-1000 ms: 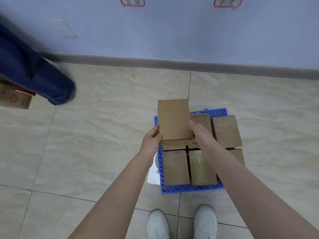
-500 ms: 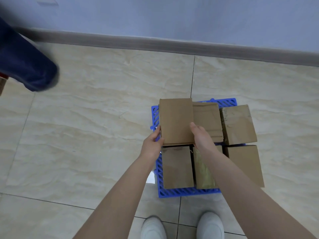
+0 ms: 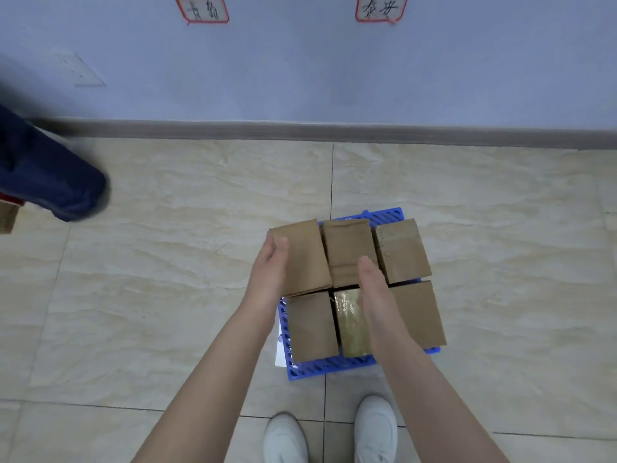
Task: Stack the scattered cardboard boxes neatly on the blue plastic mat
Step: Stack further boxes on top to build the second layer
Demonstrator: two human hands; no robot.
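A blue plastic mat lies on the tiled floor and carries two rows of three brown cardboard boxes. The back-left box sits slightly skewed, overhanging the mat's left edge. My left hand presses against that box's left side, thumb on its top, fingers apart. My right hand hovers flat and open over the seam between the back-middle box and the tape-covered front-middle box. It partly hides the front-right box. The back-right box and the front-left box stand untouched.
Another person's dark blue trouser leg stands at the left, with a further cardboard box at the frame's edge. A wall with a grey skirting runs behind the mat. My white shoes are just before it. White paper pokes from under the mat.
The box I held in both hands has come down into the back-left place on the mat. My right hand let go and drew back over the middle boxes.
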